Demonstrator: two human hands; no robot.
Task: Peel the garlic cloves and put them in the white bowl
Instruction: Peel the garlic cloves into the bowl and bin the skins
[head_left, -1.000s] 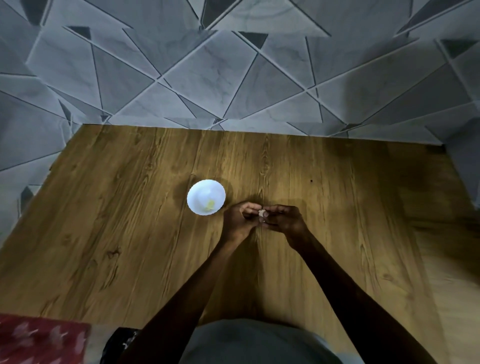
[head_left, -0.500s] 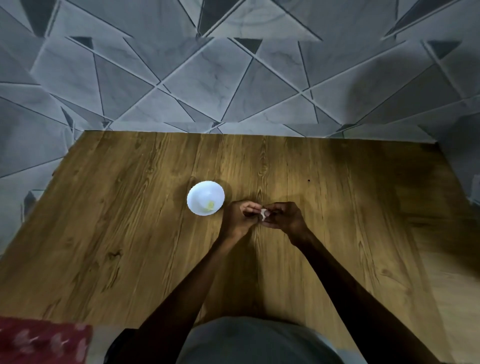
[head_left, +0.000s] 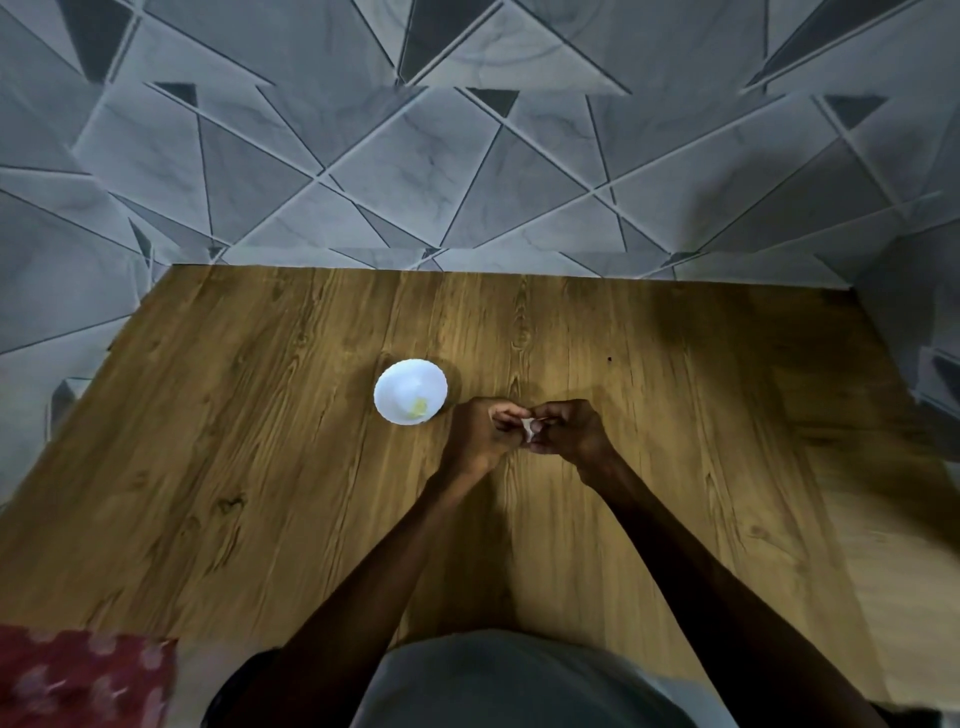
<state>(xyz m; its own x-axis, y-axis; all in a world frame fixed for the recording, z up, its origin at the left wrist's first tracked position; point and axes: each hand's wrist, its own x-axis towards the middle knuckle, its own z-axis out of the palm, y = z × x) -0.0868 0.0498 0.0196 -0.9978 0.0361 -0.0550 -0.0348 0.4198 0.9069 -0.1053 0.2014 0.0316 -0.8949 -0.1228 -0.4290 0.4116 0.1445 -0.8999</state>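
A small white bowl (head_left: 410, 391) stands on the wooden table (head_left: 260, 467), with a pale yellowish peeled clove (head_left: 418, 408) lying inside near its front rim. Just right of the bowl, my left hand (head_left: 480, 434) and my right hand (head_left: 571, 434) meet above the table. Both pinch one small whitish garlic clove (head_left: 533, 429) between their fingertips. Most of the clove is hidden by the fingers.
The table runs back to a grey tiled wall (head_left: 467, 156) with triangle patterns, which also closes in on the left and right. A red patterned cloth (head_left: 78, 680) lies at the near left corner. My grey-clad lap (head_left: 519, 680) fills the bottom middle.
The view has tilted slightly, so the table sits lower in the frame. Both hands stay together at the clove, with only small finger movements.
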